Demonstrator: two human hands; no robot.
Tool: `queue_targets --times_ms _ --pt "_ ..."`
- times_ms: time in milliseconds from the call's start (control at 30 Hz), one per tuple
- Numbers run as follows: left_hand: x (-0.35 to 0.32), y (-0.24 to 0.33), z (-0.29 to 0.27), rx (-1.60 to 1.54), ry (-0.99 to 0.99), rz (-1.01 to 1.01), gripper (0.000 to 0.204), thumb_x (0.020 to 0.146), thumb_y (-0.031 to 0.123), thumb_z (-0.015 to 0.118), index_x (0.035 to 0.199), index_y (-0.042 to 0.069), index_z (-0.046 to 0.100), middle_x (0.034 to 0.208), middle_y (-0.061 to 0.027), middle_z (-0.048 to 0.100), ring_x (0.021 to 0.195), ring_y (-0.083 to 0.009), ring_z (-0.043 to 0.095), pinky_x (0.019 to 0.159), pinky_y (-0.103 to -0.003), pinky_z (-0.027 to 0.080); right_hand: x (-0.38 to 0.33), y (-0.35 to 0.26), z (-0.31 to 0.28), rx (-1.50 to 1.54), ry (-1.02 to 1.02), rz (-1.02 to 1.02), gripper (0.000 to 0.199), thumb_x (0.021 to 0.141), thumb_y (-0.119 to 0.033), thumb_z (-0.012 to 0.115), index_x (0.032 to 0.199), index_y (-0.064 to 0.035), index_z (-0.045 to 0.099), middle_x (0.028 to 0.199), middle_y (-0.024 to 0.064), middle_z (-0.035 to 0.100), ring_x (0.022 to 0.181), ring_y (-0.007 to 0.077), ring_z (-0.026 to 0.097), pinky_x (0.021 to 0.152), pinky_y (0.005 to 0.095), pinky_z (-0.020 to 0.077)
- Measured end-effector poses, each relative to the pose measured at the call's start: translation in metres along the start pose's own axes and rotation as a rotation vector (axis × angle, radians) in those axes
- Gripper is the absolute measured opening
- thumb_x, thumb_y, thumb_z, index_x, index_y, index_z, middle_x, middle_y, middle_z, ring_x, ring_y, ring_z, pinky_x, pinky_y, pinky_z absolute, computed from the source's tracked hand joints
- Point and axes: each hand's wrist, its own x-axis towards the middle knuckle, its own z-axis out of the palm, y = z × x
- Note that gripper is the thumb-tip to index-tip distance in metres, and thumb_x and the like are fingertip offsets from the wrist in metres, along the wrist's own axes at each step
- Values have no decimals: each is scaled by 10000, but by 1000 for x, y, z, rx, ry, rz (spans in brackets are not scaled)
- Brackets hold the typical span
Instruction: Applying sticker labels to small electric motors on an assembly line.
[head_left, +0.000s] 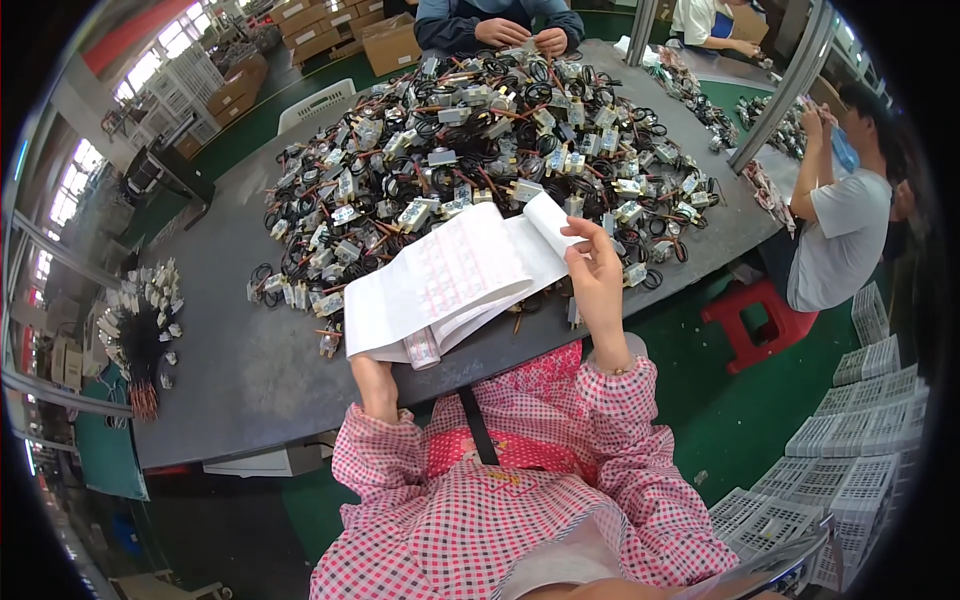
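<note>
A long white strip of sticker labels (pixel 440 265) with rows of pale pink print lies folded over itself in front of me, above the near edge of the pile. Its far right end curls into a loose roll. My left hand (pixel 375 387) grips the near left corner from below, with its fingers hidden under the paper. At the curled end, my right hand (pixel 598 280) holds the edge between thumb and bent fingers. Just beyond the strip rises a big heap of small boxy electrical parts with black cables (pixel 460 150).
The dark table (pixel 230 380) carries the heap; a bundle of cables (pixel 150 320) lies at its left end. Across sits a person with busy hands (pixel 520 37). Another person (pixel 845 220) sits at right by a red stool (pixel 760 322). White crates (pixel 850 440) stand lower right.
</note>
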Motion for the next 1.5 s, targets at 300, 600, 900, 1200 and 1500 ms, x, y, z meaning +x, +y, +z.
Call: queue_targets --times_ms 300,600,900,1200,1500 --pt "-1 48 -3 -80 -17 376 469 967 364 301 1243 14 445 1232 -86 501 1115 -204 484 942 -344 374 -9 -4 27 -192 -347 -111 353 813 -52 571 1157 -14 504 1140 120 536 1081 225 526 887 330 439" --pt "14 59 -25 -111 51 433 438 951 310 386 1266 5 379 1258 -108 460 1131 -215 469 960 -345 358 -31 -8 53 -902 -521 -643 655 667 -125 706 1270 -99 451 1244 175 429 1205 349 389 988 408 337" --pt "-79 -37 -27 1116 115 1289 660 701 -31 591 1294 -38 304 1256 -244 288 1113 -363 374 956 -430 326 -23 -9 51 -644 -360 -640 505 550 116 531 1022 -42 616 925 115 541 796 267 531 678 351 452" --pt "-61 -23 11 1630 -276 678 424 790 204 585 1151 -14 536 1122 -230 541 1012 -413 508 894 -451 393 -52 -18 39 -578 -332 -647 437 517 67 562 934 -39 640 893 113 547 736 261 538 625 352 453" --pt "-27 18 -20 1324 -617 617 484 766 200 652 1160 -40 505 971 -152 628 774 -305 608 706 -384 476 -100 -13 -2 -497 -196 -389 384 494 85 527 846 1 653 890 141 537 710 259 548 613 301 460"
